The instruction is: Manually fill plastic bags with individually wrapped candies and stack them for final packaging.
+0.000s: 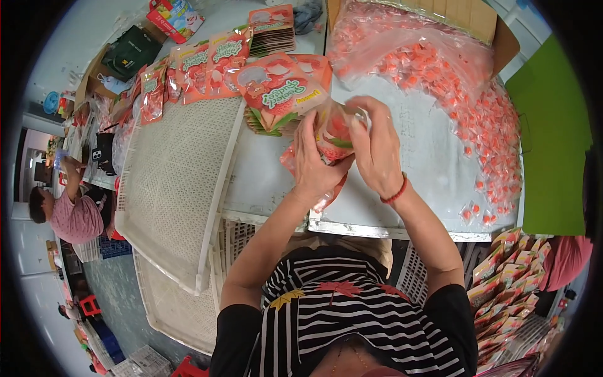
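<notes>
Above the white table [427,163], my left hand [311,162] and my right hand [379,144] both grip a red and clear printed candy pouch [335,133]. The left fingers wrap its side, while the right fingers and thumb pinch near its upper edge. Whether anything is inside cannot be made out. Just beyond my left hand lies a stack of flat printed pouches [276,88]. Another pouch [287,158] shows partly from beneath my left hand. Right of my hands, small clear-wrapped red candies [465,119] spread along the table.
A cardboard box [502,47] with a plastic liner spills candies at the back right. White perforated trays [176,163] stand at left, with pouches [210,63] along their far edge. A green panel [553,138] borders the right. Filled pouches [512,276] sit lower right. A co-worker [78,217] sits far left.
</notes>
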A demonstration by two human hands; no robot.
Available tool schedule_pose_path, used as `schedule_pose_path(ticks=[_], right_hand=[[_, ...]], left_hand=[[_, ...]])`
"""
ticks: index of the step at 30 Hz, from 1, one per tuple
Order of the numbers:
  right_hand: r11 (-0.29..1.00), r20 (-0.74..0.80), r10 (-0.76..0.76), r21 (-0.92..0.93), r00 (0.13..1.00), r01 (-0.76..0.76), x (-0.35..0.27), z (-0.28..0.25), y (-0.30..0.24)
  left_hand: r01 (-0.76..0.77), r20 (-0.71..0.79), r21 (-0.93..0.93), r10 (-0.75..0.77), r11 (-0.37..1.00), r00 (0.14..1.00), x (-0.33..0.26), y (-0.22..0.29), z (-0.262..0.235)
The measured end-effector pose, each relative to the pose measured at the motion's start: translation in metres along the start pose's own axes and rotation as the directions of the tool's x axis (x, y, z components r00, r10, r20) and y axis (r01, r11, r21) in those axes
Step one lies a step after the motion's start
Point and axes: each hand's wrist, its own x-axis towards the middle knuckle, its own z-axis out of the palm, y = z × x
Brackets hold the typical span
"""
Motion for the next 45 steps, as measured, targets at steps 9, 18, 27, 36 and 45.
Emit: schedule_pose_path(ticks=[9, 18, 27, 36, 45], right_hand=[[0.788, 0.392, -0.395, -0.321, 0.831, 0.526, -0.003, -0.012, 0.007], [0.833, 0.521, -0.445, -0.058, 0.728, 0.550, 0.012, -0.053, -0.034], [0.731, 0.636, -0.212, -0.401, 0.742, 0.552, 0.001, -0.064, -0.044], [0.785, 0.854, 0.280, -0.467, 0.438, 0.408, 0.020, -0.043, -0.049], [0.892, 0.652, -0.048, -0.313, 0.757, 0.326, 0.019, -0.053, -0.032]], left_hand=[[-0.002, -0.034, -0.094, -0.001, 0.996, 0.999, 0.005, 0.001, 0.000], [0.387, 0.378, -0.768, -0.126, 0.510, 0.917, 0.031, 0.008, -0.063], [0.402, 0.324, -0.447, -0.274, 0.799, 0.906, 0.016, 0.026, -0.063], [0.455, 0.492, -0.271, -0.284, 0.848, 0.823, 0.027, 0.038, -0.077], [0.433, 0.404, -0.477, -0.246, 0.765, 0.881, 0.040, 0.024, -0.091]])
